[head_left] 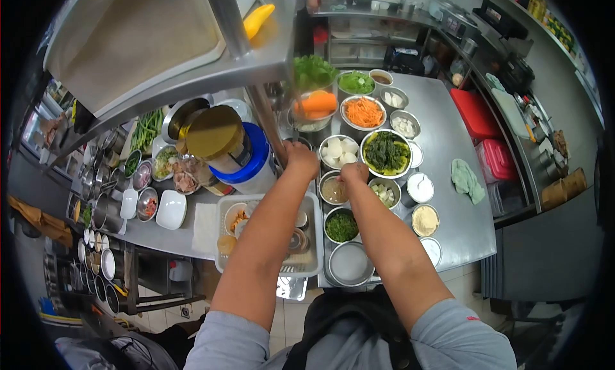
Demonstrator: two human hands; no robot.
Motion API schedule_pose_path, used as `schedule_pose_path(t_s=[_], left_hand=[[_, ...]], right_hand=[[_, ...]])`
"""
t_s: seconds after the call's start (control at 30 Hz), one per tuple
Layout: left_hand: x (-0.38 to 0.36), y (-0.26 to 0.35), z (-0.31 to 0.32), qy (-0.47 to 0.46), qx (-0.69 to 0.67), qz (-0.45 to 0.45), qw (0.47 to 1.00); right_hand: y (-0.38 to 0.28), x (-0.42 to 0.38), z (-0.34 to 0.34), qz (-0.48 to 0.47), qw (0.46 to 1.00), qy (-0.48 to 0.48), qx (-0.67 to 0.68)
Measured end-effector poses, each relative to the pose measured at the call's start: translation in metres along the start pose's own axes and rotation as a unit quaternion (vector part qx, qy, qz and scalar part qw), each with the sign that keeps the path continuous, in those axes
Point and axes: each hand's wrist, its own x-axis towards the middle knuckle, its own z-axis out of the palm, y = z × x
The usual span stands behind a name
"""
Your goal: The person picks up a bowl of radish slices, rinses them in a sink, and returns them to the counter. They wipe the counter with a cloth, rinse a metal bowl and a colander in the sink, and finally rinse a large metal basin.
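My left hand (301, 159) reaches forward beside the metal shelf post. Its fingers are curled at a small dark metal bowl (298, 141), and what they hold is hidden. My right hand (354, 173) is closed, fingers pointing down, between the bowl of white chunks (338, 152) and a bowl with pale brownish contents (333, 189). Whatever is in its grip cannot be made out. Just right of it sit a bowl of dark leafy greens (386, 153) and a bowl of pale diced pieces (384, 194). Nearer me are chopped green herbs (341, 225) in a bowl.
Shredded carrot (363, 112) stands farther back. A plastic basket (315, 258) with containers lies under my left forearm. Blue-lidded tubs (256, 159) and a steel shelf (192, 82) crowd the left. A green cloth (467, 181) lies at right. Another person's sleeve (115, 347) shows lower left.
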Motion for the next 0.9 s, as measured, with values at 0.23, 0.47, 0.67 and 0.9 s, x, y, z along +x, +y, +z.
schedule_pose_path(t_s=[0.23,0.47,0.67,0.9], left_hand=[[-0.001,0.005,-0.003,0.013,-0.003,0.008,1.0],[-0.029,0.019,-0.035,0.054,-0.145,0.043,0.987],[-0.081,0.021,-0.076,0.212,-0.187,0.11,0.953],[-0.256,0.188,-0.172,0.436,-0.44,0.225,0.752]], right_hand=[[0.022,0.014,-0.018,-0.201,0.927,-0.159,-0.275],[-0.037,-0.131,-0.225,-0.313,0.923,-0.206,-0.087],[-0.007,-0.174,-0.475,-0.247,0.962,-0.117,-0.03],[0.147,-0.101,-0.754,-0.313,0.859,-0.096,0.394]])
